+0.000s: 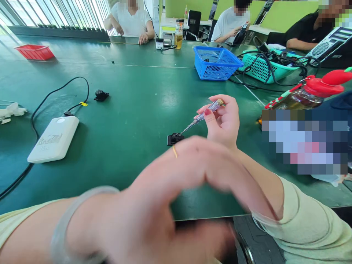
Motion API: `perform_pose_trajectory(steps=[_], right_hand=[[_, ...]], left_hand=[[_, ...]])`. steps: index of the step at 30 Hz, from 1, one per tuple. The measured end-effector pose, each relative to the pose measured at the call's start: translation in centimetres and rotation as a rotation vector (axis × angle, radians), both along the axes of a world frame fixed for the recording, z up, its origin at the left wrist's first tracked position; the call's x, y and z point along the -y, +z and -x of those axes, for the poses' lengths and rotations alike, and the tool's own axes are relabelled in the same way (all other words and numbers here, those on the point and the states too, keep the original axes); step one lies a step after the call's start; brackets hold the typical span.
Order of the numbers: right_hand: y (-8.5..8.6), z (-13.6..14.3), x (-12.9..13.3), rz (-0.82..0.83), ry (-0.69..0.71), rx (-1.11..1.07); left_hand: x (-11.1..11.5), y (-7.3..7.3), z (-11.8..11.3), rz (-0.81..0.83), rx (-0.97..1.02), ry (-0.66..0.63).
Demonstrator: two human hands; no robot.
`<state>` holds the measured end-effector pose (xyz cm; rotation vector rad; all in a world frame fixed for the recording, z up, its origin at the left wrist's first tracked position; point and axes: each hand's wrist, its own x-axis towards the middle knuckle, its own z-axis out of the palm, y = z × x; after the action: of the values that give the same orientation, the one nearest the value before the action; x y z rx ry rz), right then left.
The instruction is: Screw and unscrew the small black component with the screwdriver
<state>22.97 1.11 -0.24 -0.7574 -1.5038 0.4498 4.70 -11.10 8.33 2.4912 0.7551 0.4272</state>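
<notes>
My right hand (pixel 227 123) grips a small screwdriver (pixel 198 118) with a clear handle, its shaft slanting down to the left. The screwdriver's tip meets, or nearly meets, a small black part (pixel 175 139) lying on the green table. Large and blurred, my left hand (pixel 148 187) is raised close to the camera in front of the black part. Its fingers arch away from the thumb, with nothing seen between them. A grey-white band circles the left wrist.
On the left lie a white power bank (pixel 55 141) with a black cable and another black part (pixel 101 95). Farther back are a red basket (pixel 35 52), a blue basket (pixel 216 64) and a teal basket (pixel 264 68) of cables. A red-lidded bottle (pixel 308 96) stands right. Several people sit beyond.
</notes>
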Motion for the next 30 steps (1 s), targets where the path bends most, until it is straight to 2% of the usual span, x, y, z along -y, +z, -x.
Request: perform_pose_trajectory(steps=[2,3,6,9,12,17,21,30], right_hand=[[0.1,0.1,0.0,-0.014,0.007,-0.005],[0.1,0.1,0.1,-0.019,0.013,-0.007],[0.2,0.2,0.2,-0.020,0.026,-0.005],[0.2,0.1,0.2,-0.004,0.031,0.013],[0.2,0.0,0.2,0.013,0.017,0.026],[0.3,0.0,0.0,0.021,-0.014,0.023],[0.2,-0.2,-0.2,0.074,0.017,0.000],[-0.8,-1.3,-1.8,0.172,0.020,-0.009]], left_hand=[[-2.7,-1.6,0.3,-0.207,0.181,0.339],[-4.0,-2.8,0.5,-0.273,0.175,0.429],[-7.4,-6.1,1.2,-0.298,-0.021,0.507],[-9.0,-7.9,1.8,-0.227,-0.129,0.522],[-9.3,-8.4,1.9,-0.152,-0.156,0.542],[-9.3,-8.5,1.9,-0.133,-0.111,0.536],[-9.3,-8.5,1.9,-0.067,-0.091,0.562],[-9.3,-8.5,1.8,0.009,-0.091,0.605]])
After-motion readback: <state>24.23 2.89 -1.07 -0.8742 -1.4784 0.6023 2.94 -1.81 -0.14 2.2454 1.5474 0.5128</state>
